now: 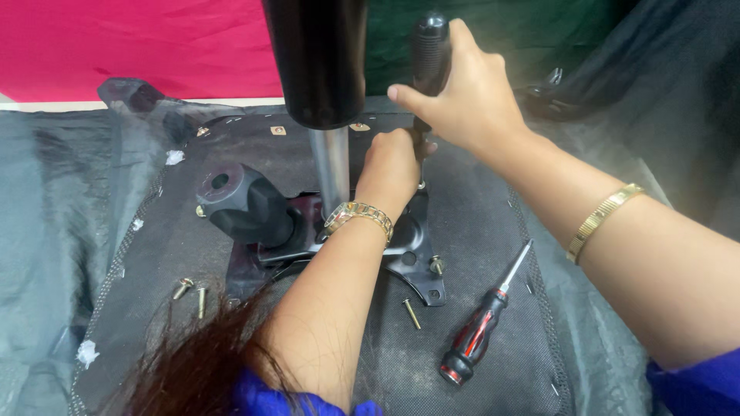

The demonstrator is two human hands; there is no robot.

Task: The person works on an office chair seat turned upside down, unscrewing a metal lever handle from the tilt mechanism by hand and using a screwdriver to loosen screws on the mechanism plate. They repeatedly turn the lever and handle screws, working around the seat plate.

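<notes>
- Right hand [470,96] is up high, wrapped tight around the black handle of a screwdriver [428,54] that stands near upright, just right of the chrome column [331,173] — forefinger stretched along the grip.
- Left hand [391,166] sits lower, clenched round the shaft of that same tool, close beside the column on its right; the tip is hidden behind the fist, so where it meets the metal cannot be told.
- Under both hands lies the black metal mounting plate [408,258], flat on the dark fabric underside of a chair seat [478,223], spreading out from the column's foot.
- A screw [436,264] stands in the plate's near-right part, below and right of the column.
- Left of the column — a chunky black lever housing [243,204] with a round hole in its top.
- Above the column, the wide black cylinder [320,62] fills the top of the view.
- A second screwdriver [482,323], red-and-black handled, lies loose on the fabric, well to the lower right of the column, untouched.
- One loose screw [412,313] lies just below the plate; two more screws [191,293] lie down-left of the column.
- A gold bracelet on each wrist, blue sleeves at the bottom edge.
</notes>
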